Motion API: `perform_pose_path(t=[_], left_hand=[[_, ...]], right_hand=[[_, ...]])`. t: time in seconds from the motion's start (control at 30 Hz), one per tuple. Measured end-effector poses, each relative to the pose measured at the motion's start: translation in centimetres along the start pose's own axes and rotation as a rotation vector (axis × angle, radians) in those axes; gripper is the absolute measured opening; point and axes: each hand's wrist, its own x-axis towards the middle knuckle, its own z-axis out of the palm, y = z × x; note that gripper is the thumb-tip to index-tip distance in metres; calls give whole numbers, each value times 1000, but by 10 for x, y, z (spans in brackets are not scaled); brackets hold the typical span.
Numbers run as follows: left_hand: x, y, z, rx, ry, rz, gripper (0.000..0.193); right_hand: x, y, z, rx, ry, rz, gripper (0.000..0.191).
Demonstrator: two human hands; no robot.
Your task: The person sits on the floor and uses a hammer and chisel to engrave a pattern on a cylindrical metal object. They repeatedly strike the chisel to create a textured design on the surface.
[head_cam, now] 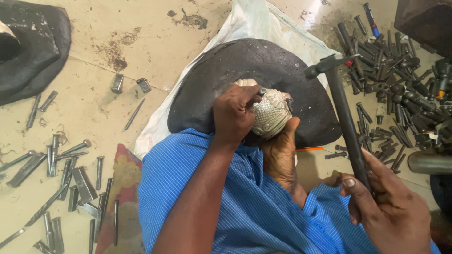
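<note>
Head view: left hand point(233, 113) at centre, fingers closed around small punch point(262, 92) set on embossed silver piece point(270, 114). Piece rests on dark dome block point(245, 66), braced by foot point(280, 150). Right hand point(388, 204) at 4 o'clock, fingers wrapped round hammer point(346, 117), head raised at 1 o'clock. Loose punches point(400, 84) heaped at 2 o'clock.

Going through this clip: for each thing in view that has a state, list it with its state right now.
Left hand: closed around a punch, pressing it on the embossed metal piece.
Punch: tip against the metal piece.
Embossed metal piece: resting on the dark pitch mound, steadied by a foot.
Foot: braced against the piece.
Right hand: gripping the hammer handle.
Hammer: raised, head clear of the punch.
Dark pitch mound: lying on a white sheet.
</note>
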Motion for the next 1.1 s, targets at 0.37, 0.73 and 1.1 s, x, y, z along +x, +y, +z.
perform_pose_path(t=[0.37, 0.73, 1.1], left_hand=[[2, 2, 1, 19, 6, 16, 37], [3, 8, -3, 35, -30, -6, 40], [5, 7, -5, 53, -56, -1, 37]], right_hand=[[-6, -12, -2, -255, 83, -58, 59], [-2, -50, 23, -75, 212, -191, 55], [-3, -46, 34, -282, 124, -289, 43]])
